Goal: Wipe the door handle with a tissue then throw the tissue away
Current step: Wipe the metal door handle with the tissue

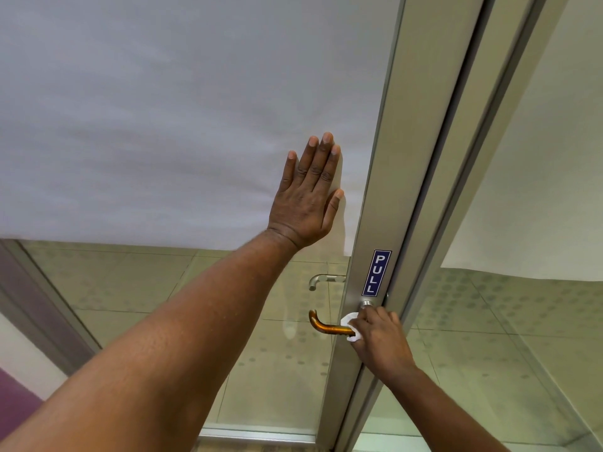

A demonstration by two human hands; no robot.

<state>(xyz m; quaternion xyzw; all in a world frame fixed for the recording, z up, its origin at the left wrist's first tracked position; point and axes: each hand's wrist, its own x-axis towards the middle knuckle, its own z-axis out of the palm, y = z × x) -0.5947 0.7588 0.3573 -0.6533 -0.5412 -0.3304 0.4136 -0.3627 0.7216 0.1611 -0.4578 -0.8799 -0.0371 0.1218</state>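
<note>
Overhead, white blind (163, 109) behind glass door (277, 370)

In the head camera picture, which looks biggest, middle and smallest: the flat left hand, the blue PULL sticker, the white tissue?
1. Flat left hand on the door
2. Blue PULL sticker
3. White tissue, partly hidden under the right hand

Even, soft indoor light fills the view, bright but not harsh, its source out of sight. The frosted panel (163, 109) at 11 o'clock reads as flat pale grey with faint banding. The left hand (306, 203) casts only a weak shadow toward 3 o'clock. The door handle (326, 326) carries a warm orange reflection. The clear glass (277, 353) at 6 o'clock shows faint reflections. Focus is sharp throughout; wide-angle bending tilts the door frame (434, 125) at 1 o'clock.
</note>
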